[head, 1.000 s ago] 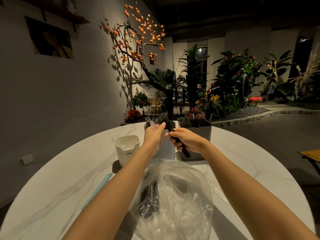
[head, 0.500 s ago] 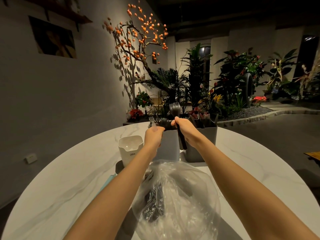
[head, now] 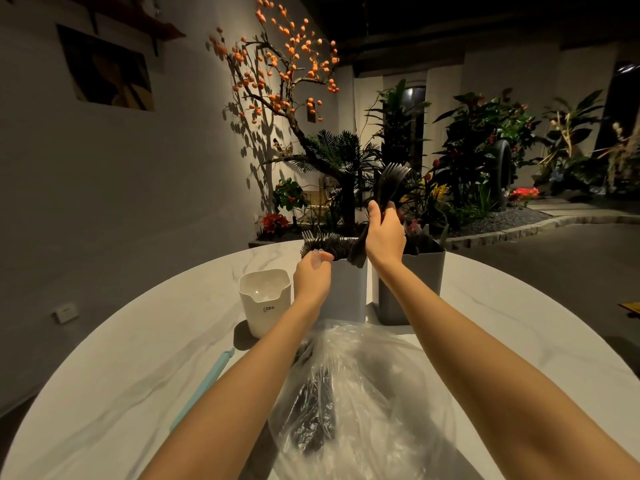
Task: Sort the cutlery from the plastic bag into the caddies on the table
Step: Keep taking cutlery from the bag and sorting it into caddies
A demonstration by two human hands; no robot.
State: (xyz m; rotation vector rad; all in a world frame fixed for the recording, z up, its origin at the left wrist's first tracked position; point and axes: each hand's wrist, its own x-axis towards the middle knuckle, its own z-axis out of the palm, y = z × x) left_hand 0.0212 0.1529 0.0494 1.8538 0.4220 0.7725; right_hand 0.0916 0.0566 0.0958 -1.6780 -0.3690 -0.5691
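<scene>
A clear plastic bag (head: 360,400) with dark cutlery inside lies on the table's near side. Behind it stand a light grey caddy (head: 348,289) full of black forks and a darker grey caddy (head: 415,285) holding more black cutlery. My right hand (head: 384,233) grips a bundle of black forks (head: 391,181), tines up, above the light grey caddy. My left hand (head: 311,275) touches the left rim of that caddy with its fingers on the fork heads there.
A small white caddy (head: 265,299) marked CRBW stands left of the grey ones. A teal strip (head: 204,379) lies on the round white marble table (head: 121,375). Plants and an orange-fruited tree (head: 277,81) stand behind the table.
My right hand has lifted the fork bundle upward and turned it upright over the light grey caddy. My left hand stays at the caddy's left rim.
</scene>
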